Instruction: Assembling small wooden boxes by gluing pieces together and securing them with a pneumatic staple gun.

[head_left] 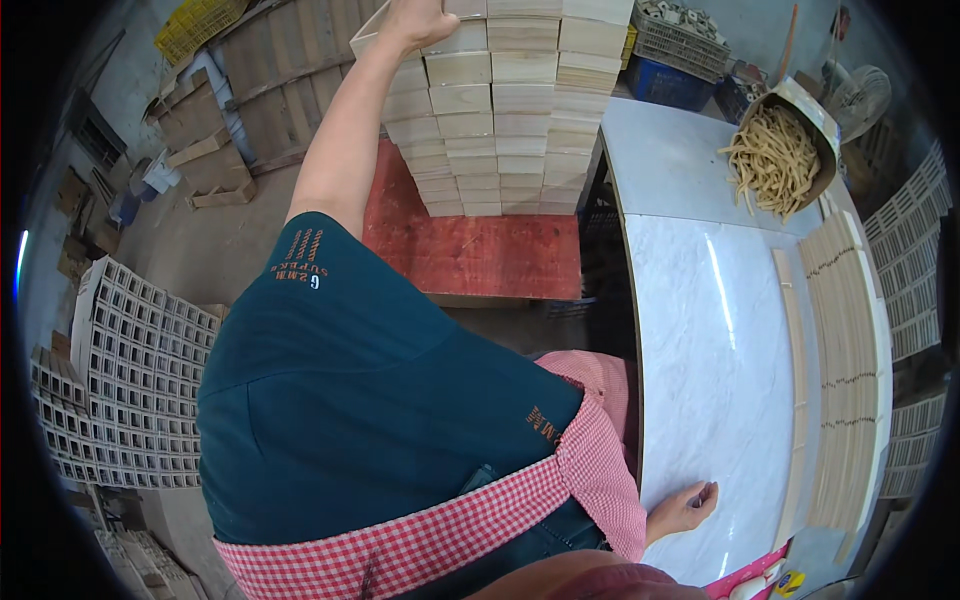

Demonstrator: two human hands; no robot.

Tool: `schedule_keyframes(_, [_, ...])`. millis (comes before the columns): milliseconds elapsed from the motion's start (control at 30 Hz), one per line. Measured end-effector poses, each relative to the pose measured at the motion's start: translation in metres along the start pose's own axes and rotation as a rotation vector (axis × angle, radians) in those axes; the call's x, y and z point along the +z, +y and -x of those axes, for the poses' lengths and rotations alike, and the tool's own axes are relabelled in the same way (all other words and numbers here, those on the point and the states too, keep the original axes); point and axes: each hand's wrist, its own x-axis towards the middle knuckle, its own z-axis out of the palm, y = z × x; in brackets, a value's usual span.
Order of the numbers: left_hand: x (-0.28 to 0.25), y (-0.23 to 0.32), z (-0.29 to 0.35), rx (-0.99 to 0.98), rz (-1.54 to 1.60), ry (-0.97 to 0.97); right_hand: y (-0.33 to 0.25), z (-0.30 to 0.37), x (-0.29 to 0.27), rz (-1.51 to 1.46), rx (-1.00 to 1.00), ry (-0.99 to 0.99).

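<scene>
My left arm stretches far forward to the top of a tall stack of pale wooden boxes (pixel 520 98). At its upper left corner my left hand (pixel 418 22) is closed on the edge of a wooden box (pixel 368 32); the picture's top edge cuts off part of that box. Under the stack is a red wooden board (pixel 480 258). My right hand (pixel 684 508) rests by the near edge of a white marbled table (pixel 700 360). Its fingers are loosely curled, and nothing shows in them.
Thin wooden strips (pixel 845 380) line the table's right side. An open container (pixel 800 110) of tan strips lies at its far end. Crates (pixel 680 40) stand behind. Stacked pale frames (pixel 140 370) are at the left, and wooden panels (pixel 290 80) lean at the back.
</scene>
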Motion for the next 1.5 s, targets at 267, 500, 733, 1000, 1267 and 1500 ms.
schedule_keyframes(267, [0.015,0.021,0.006,0.204,-0.254,0.237,0.026,0.009,-0.02,0.039,-0.023,0.041])
schedule_keyframes(500, [0.036,0.128,0.143,0.67,0.124,0.664,0.054,-0.087,-0.02,0.091,-0.244,-0.069])
schedule_keyframes(733, [0.114,0.315,0.294,0.818,0.853,-0.293,0.156,-0.26,-0.078,0.755,-0.259,-0.023])
schedule_keyframes(1000, [0.154,0.423,0.293,1.058,0.835,-0.426,0.188,-0.34,-0.102,1.105,-0.093,-0.435])
schedule_keyframes(1267, [0.224,0.592,0.22,1.194,0.713,0.033,0.157,-0.3,-0.153,0.953,-0.07,-0.431])
schedule_keyframes(1500, [0.188,0.652,0.191,1.307,0.276,-0.349,0.096,-0.217,-0.177,0.796,-0.097,-0.332])
